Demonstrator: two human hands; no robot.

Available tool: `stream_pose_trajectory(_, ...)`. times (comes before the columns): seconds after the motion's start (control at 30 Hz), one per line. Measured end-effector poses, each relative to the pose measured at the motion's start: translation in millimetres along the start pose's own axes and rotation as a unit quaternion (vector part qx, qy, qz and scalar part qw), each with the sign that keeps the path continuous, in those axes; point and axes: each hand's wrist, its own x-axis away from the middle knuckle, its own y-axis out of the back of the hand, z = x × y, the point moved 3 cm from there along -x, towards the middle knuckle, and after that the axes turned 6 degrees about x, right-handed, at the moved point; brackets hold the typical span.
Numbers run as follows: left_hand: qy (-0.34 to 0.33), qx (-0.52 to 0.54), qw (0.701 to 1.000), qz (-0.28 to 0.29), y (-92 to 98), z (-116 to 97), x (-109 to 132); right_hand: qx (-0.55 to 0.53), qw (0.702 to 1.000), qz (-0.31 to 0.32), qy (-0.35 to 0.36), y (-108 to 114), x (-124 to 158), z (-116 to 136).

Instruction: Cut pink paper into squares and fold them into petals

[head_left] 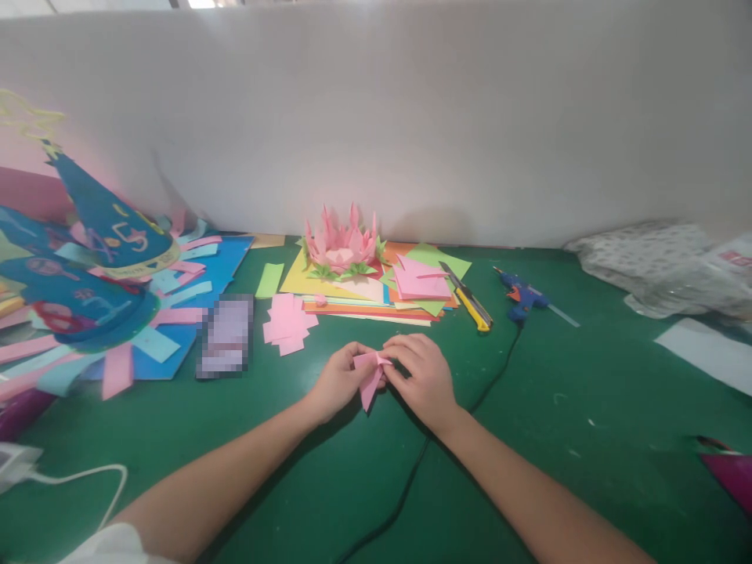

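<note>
Both hands meet over the green table around a small folded piece of pink paper (368, 381). My left hand (338, 381) pinches its left side between thumb and fingers. From the right, my right hand (424, 377) grips the upper right corner, where a fold shows; its fingertips are partly hidden. The paper's lower end tapers to a point below the hands. Beyond them, a pink paper lotus flower (342, 244) with green leaves sits on a stack of coloured paper (376, 310). Loose pink paper pieces (287, 323) lie left of the stack.
A yellow utility knife (471, 305) and a blue glue gun (522, 295) lie to the right; the gun's black cord (411, 478) passes under my right arm. Blue decorated cone hats (109, 211) and a blurred-out phone-shaped object (226, 337) are left. Plastic bags (675, 262) lie far right.
</note>
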Motion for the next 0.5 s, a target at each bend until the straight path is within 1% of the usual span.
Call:
stream_pose_trajectory(0.17, 0.023, 0.042, 0.999, 0.002, 1.2, 2.8, -1.8, 0.029, 0.999, -0.004, 0.02, 2.5, -0.5, 0.3)
stream_pose_trajectory(0.3, 0.03, 0.06, 0.998, 0.003, 1.1, 4.0, -2.4, 0.038, 0.999, 0.001, 0.029, 3.2, -1.1, 0.8)
stream_pose_trajectory(0.5, 0.035, 0.07, 0.997, 0.004, 0.1, 3.5, -2.2, 0.027, 0.999, -0.007, 0.018, 2.7, -1.5, 1.3)
